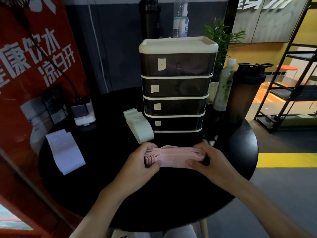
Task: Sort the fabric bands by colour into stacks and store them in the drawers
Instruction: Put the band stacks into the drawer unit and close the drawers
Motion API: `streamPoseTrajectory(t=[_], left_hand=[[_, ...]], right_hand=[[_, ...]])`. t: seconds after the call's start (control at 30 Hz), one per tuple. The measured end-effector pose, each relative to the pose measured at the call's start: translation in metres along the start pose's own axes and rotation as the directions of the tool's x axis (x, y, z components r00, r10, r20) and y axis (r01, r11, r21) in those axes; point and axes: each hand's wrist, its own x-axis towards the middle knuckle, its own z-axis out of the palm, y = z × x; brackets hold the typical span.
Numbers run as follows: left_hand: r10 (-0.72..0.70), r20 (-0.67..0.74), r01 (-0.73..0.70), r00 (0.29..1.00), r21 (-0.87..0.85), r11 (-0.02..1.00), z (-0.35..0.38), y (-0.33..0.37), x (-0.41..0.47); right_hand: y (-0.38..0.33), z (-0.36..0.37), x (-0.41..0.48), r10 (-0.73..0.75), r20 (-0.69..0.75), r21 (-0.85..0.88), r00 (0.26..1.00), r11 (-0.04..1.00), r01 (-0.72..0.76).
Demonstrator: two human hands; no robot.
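My left hand (143, 163) and right hand (205, 158) hold the stack of pink fabric bands (175, 157) between them, one at each end, near the middle of the round black table (154, 200). The fingers (148, 146) of my left hand curl over the far side of the left end with the thumb pressed against the near edge, and my right hand grips the right end the same way, so both hands are closed around the stack. The pink bands lie flat, layered on one another, their looped ends showing at the left. Just beyond my left hand lies a stack of pale green bands (139, 126), its far end beside the bottom of the drawer unit (176, 86). Well apart to the left lies a stack of white bands (66, 150), set at an angle. The drawer unit stands upright at the back of the table, four smoked dark drawers under a cream lid, all pushed in, each with a small paper label on its front. To the right of it stand a white-capped bottle (223, 86) and a dark shaker bottle (243, 97). A small white device (84, 112) with a cable sits at the table's left rear.
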Motion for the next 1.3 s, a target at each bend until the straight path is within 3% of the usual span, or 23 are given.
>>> streamPoseTrajectory(t=[0.13, 0.33, 0.6, 0.97, 1.13, 1.3], left_hand=[[0.027, -0.017, -0.028, 0.999, -0.019, 0.999, -0.001, 0.002, -0.001], [0.099, 0.007, -0.099, 0.995, 0.050, 0.994, 0.000, -0.004, 0.001], [-0.017, -0.036, 0.018, 0.999, 0.017, 1.000, -0.002, -0.005, 0.000], [-0.057, -0.093, 0.052, 0.994, -0.056, 0.997, -0.002, -0.010, 0.001], [-0.071, -0.128, 0.040, 0.989, -0.228, 0.973, -0.002, -0.010, 0.001], [-0.060, -0.178, 0.034, 0.982, -0.145, 0.989, 0.001, -0.009, 0.002]], right_hand=[[0.000, 0.000, 0.000, 0.009, -0.038, -0.018, 0.999, 1.000, -0.009], [0.003, 0.001, 0.001, 0.014, 0.023, -0.153, 1.000, 0.988, -0.010], [0.003, 0.000, 0.002, 0.041, -0.014, -0.078, 0.999, 0.996, -0.042], [0.002, 0.000, 0.001, 0.067, -0.012, -0.028, 0.998, 0.997, -0.067], [0.001, 0.000, 0.002, 0.140, -0.060, 0.185, 0.988, 0.975, -0.127], [0.004, 0.002, 0.002, 0.186, -0.046, 0.089, 0.981, 0.979, -0.182]])
